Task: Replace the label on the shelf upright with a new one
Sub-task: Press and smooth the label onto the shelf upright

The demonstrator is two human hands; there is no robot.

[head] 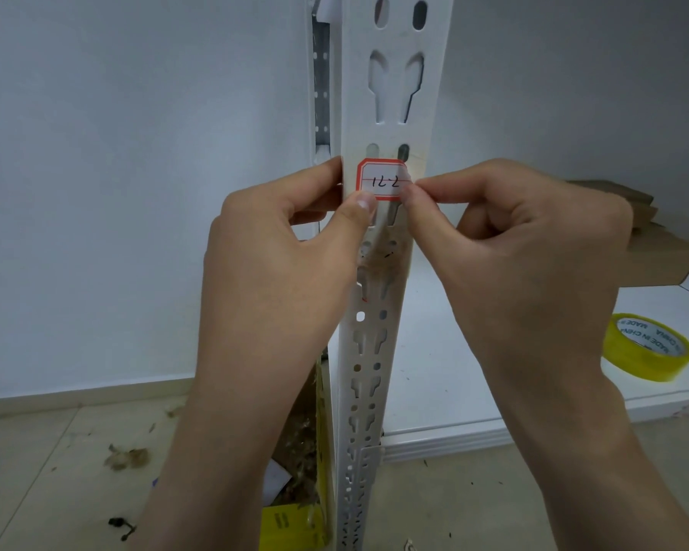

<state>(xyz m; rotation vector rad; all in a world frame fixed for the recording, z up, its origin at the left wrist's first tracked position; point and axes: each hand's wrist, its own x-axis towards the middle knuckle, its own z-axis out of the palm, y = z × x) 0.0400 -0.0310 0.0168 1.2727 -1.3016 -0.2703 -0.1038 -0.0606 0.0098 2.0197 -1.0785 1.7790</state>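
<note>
- A small white paper label with a red border point(383, 180), hand-marked in black ink, sits on the face of the white perforated metal shelf upright point(394, 93), over two oval slots.
- The left hand point(279, 248) wraps the upright's left edge, its thumb pressed at the label's lower left corner.
- The right hand point(522, 236) has its fingers point(414, 196) pinched together on the label's right edge.
- Brownish glue residue smears the upright just below the label.
- A roll of yellow-tinted clear tape point(649, 347) lies flat on the smooth white shelf board point(454, 383), well right of the upright.
- Brown cardboard pieces point(653, 240) rest at the shelf's back.
- The beige tiled floor point(56, 471) carries dust clumps, beneath a plain white wall point(136, 153).
</note>
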